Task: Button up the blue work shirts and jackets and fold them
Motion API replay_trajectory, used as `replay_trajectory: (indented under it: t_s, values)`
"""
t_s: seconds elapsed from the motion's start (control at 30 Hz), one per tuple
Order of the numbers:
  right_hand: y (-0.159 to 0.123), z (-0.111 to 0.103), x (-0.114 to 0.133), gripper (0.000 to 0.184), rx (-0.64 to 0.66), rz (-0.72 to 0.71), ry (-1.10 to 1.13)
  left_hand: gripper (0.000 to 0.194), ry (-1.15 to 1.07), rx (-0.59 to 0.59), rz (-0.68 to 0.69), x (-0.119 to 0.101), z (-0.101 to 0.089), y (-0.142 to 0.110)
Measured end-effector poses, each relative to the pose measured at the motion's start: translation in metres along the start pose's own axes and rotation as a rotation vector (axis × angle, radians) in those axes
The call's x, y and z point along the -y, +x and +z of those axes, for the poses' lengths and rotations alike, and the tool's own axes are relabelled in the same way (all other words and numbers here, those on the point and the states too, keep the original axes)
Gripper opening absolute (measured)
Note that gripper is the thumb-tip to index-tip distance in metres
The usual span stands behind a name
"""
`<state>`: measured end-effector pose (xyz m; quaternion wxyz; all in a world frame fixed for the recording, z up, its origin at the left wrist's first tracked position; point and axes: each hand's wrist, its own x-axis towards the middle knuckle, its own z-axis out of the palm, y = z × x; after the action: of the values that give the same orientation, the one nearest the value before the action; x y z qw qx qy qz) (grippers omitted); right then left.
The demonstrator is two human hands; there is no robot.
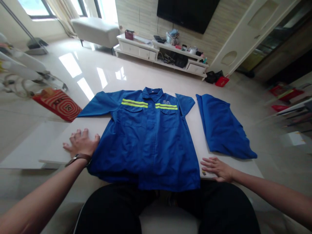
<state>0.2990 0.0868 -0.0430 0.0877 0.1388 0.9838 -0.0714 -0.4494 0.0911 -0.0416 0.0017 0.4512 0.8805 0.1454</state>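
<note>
A blue work jacket (146,139) with yellow reflective stripes lies front up on the white table (80,125), its collar at the far side and its hem hanging over the near edge. Flat on the tabletop left of the jacket rests my left hand (81,143), fingers spread, the thumb beside the jacket's edge. My right hand (218,169) lies on the table's near edge, right of the hem, with its fingers stretched out and nothing held. Beyond it, on the right side of the table, is a folded piece of blue clothing (221,126).
A red patterned paper bag (58,104) stands past the table's left end. Farther off are a white TV cabinet (136,50) with small items on it, a wall TV (187,13) and a pale bench (96,31). My knees in dark trousers (114,208) are under the near edge.
</note>
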Motion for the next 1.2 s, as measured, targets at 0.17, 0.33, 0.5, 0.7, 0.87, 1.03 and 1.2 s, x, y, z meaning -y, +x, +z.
replay_trajectory:
  t_s: [0.17,0.33,0.5,0.7,0.87,1.03,1.2]
  values:
    - [0.000,0.007,-0.003,0.076,-0.079,-0.052,-0.059,0.073,0.057,0.007,-0.003,0.005,0.005,0.006]
    - [0.007,-0.001,-0.001,0.075,-0.100,-0.061,-0.028,0.076,0.091,0.031,-0.035,0.007,0.008,0.010]
    - [0.008,-0.003,0.001,0.077,-0.087,-0.044,-0.011,0.079,0.123,0.035,-0.043,0.012,0.012,0.014]
    - [0.007,0.002,0.002,0.078,-0.077,-0.024,-0.010,0.082,0.106,0.063,-0.075,0.018,0.017,0.020]
    - [0.006,0.004,0.003,0.079,-0.061,-0.022,-0.050,0.084,0.117,0.071,-0.078,0.016,0.016,0.020]
    - [0.007,0.001,0.004,0.078,-0.084,-0.028,-0.030,0.087,0.113,0.062,-0.049,0.011,0.011,0.016]
    - [0.008,0.001,0.003,0.079,-0.100,-0.027,-0.004,0.084,0.134,0.053,-0.052,0.009,0.009,0.014]
